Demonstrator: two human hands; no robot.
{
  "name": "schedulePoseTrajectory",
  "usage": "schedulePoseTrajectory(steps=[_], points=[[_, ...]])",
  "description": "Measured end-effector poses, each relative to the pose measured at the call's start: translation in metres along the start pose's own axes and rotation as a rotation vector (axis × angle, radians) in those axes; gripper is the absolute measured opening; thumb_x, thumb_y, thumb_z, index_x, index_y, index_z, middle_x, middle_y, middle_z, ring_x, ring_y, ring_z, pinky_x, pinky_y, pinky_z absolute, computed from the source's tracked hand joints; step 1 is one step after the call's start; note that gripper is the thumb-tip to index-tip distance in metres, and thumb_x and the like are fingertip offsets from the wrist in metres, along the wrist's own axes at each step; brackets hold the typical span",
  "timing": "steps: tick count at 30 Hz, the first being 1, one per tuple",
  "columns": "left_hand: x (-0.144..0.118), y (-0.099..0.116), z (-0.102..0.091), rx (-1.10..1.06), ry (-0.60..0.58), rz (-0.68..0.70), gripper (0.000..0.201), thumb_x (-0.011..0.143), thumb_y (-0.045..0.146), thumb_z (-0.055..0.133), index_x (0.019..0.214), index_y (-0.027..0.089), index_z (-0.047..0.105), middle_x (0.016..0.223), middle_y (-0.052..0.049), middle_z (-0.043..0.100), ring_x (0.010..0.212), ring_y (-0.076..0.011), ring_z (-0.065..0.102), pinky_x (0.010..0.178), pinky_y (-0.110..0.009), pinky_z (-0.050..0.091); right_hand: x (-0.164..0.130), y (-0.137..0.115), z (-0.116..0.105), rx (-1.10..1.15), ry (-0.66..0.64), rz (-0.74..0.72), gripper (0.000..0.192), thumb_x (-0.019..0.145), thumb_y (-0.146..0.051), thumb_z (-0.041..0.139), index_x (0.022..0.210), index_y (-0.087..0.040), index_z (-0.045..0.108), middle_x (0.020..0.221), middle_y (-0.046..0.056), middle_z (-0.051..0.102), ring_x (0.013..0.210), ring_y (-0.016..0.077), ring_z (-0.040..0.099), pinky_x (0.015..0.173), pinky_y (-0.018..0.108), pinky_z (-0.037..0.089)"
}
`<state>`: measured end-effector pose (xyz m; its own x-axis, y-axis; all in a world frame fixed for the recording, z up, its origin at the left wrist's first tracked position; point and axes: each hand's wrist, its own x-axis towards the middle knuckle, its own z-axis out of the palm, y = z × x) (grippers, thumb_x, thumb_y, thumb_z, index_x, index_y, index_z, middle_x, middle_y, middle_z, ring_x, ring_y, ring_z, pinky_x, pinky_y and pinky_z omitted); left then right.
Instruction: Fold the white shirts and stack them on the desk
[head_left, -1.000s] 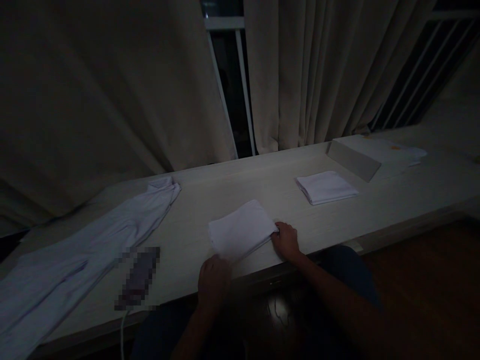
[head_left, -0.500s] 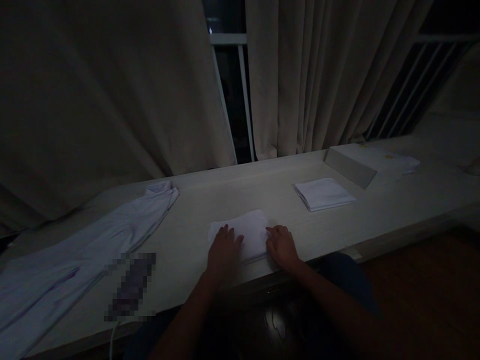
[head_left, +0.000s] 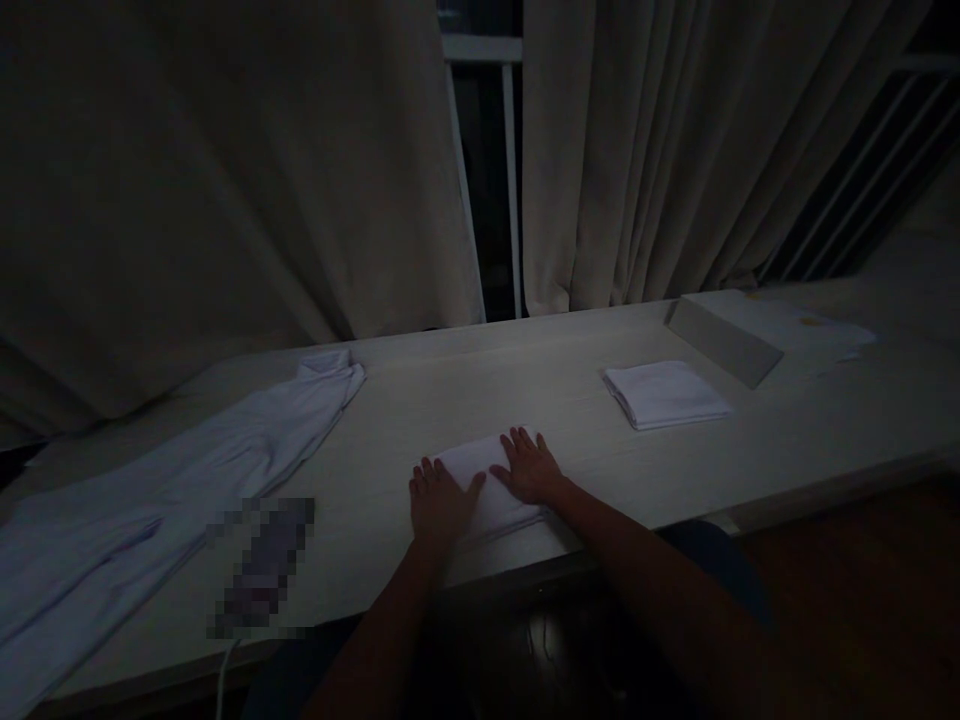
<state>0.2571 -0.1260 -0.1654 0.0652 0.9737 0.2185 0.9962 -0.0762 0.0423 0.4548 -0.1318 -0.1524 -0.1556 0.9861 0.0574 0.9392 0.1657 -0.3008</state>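
Observation:
A folded white cloth [head_left: 484, 495] lies flat on the pale table [head_left: 420, 400] in front of me. Over its left side my left hand [head_left: 442, 505] rests palm down, fingers spread. My right hand [head_left: 531, 468] presses flat on its right side, fingers stretched toward the far edge. The two thumbs point at each other across the middle of the cloth. Another folded white cloth [head_left: 667, 394] sits to the right, apart from both hands. Spread along the left of the table is a long white garment [head_left: 247, 440], whose exact kind I cannot tell.
A pixelated dark object [head_left: 266, 570] lies at the left front, with a white cable [head_left: 223, 670] below it. At the back right stands a pale box-like object [head_left: 724, 340] with papers or cloth beyond. Curtains [head_left: 300, 180] hang behind the table. The light is dim.
My right hand has gone from the cloth's right edge, finger pointing, to lying flat on top. The left hand has shifted slightly toward the left edge. The view has turned a little left.

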Motion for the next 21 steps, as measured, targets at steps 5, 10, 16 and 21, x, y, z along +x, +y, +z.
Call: schedulePoseTrajectory(steps=[5,10,16,21], points=[[-0.008,0.002,-0.004,0.004,0.006,-0.008,0.11,0.079,0.079,0.019,0.141,-0.01,0.031,0.148,-0.033,0.03,0.139,-0.0423,0.027,0.114,-0.049,0.016,-0.013,-0.006,-0.007,-0.015,0.089,-0.062,0.074,0.095,-0.063,0.025,0.15,-0.013,0.029,0.157,0.014,0.02,0.146,0.0276,0.01,0.116,0.049,0.003],[-0.014,-0.003,-0.003,-0.014,-0.009,-0.004,0.11,0.079,0.08,0.019,0.143,-0.008,0.03,0.15,-0.032,0.028,0.14,-0.0416,0.025,0.113,-0.049,0.017,-0.039,-0.002,-0.03,0.047,0.22,-0.171,0.052,0.097,-0.034,0.036,0.145,-0.015,0.038,0.152,0.011,0.035,0.143,0.0226,0.023,0.117,0.044,0.01],[-0.011,-0.002,-0.004,-0.019,-0.04,0.007,0.112,0.077,0.081,0.019,0.142,-0.009,0.03,0.15,-0.032,0.027,0.141,-0.042,0.023,0.113,-0.05,0.017,-0.097,0.027,-0.032,0.222,0.229,0.124,0.061,0.07,-0.018,0.058,0.13,-0.013,0.052,0.12,0.012,0.061,0.109,0.0245,0.053,0.096,0.038,0.038],[-0.012,-0.002,-0.004,0.01,-0.014,0.031,0.11,0.078,0.08,0.018,0.142,-0.009,0.031,0.149,-0.032,0.029,0.14,-0.0418,0.025,0.113,-0.05,0.018,-0.124,-0.004,0.003,0.187,0.275,0.212,0.065,0.074,-0.026,0.058,0.135,-0.012,0.044,0.121,0.015,0.057,0.112,0.029,0.047,0.096,0.041,0.033]])
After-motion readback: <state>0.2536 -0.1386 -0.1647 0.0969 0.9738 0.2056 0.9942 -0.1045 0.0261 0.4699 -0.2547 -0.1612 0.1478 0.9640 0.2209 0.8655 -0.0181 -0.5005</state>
